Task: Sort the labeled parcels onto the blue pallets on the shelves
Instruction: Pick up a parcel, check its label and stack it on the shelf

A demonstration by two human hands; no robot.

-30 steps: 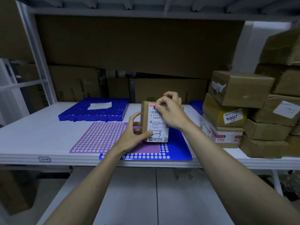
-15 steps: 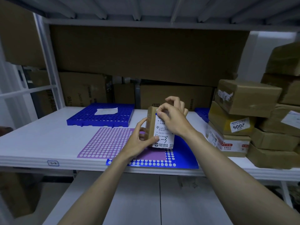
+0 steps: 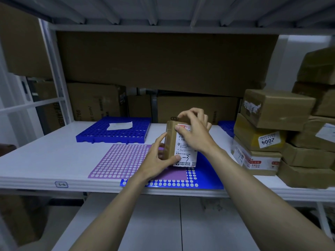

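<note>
Both hands clamp a labeled parcel (image 3: 178, 144) upright: left hand (image 3: 157, 163) at its lower edge, right hand (image 3: 194, 132) on top. It has barely shifted, standing on the blue mat (image 3: 204, 175) at 6 o'clock; placement looks nearly finished.

This looks like a storeroom for parcels. White metal shelves (image 3: 54, 160) hold a stack of taped brown boxes (image 3: 282, 134) with stickers at the right end. Big cardboard cartons (image 3: 163, 62) fill the back. A blue pallet (image 3: 94, 136) lies near the shelf's back edge, and a small tag (image 3: 61, 184) marks the front edge.
</note>
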